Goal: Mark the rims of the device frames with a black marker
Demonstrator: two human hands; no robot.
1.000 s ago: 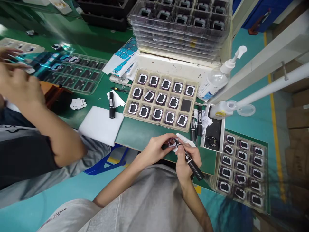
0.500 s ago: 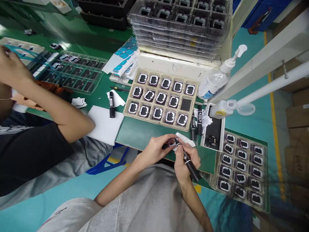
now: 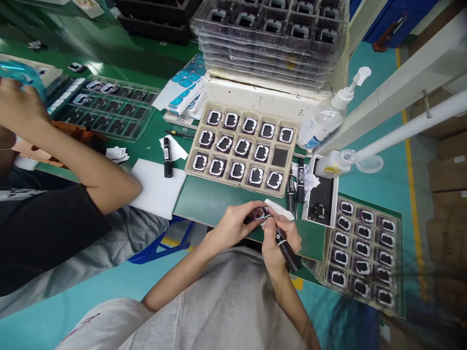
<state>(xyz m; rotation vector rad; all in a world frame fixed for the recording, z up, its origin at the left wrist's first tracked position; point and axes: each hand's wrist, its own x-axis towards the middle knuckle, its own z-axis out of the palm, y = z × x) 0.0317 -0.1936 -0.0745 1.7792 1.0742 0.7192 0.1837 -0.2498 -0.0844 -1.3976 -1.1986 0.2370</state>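
My left hand (image 3: 235, 222) pinches a small purple-and-white frame part (image 3: 258, 213) between thumb and fingers at the table's front edge. In my right hand (image 3: 280, 238) is a black marker pen (image 3: 286, 250), its tip end against or very close to that part. The contact point itself is too small to make out. Just behind both hands lies a folded white wipe (image 3: 279, 209). Further back, a beige tray (image 3: 233, 181) carries rows of similar framed parts, and one pocket (image 3: 280, 157) at its right side holds no part.
More black markers (image 3: 300, 180) lie right of the tray, beside a white box (image 3: 319, 222) and a pump bottle (image 3: 324, 121). A second full tray (image 3: 365, 214) stands at lower right. Stacked clear trays (image 3: 270, 63) rise behind. On the left, a co-worker's arm (image 3: 87, 160) reaches over the table.
My hands keep nearly the same pose, with the marker still at the part. At left, the co-worker's hand has shifted and a blue film shows beside it.
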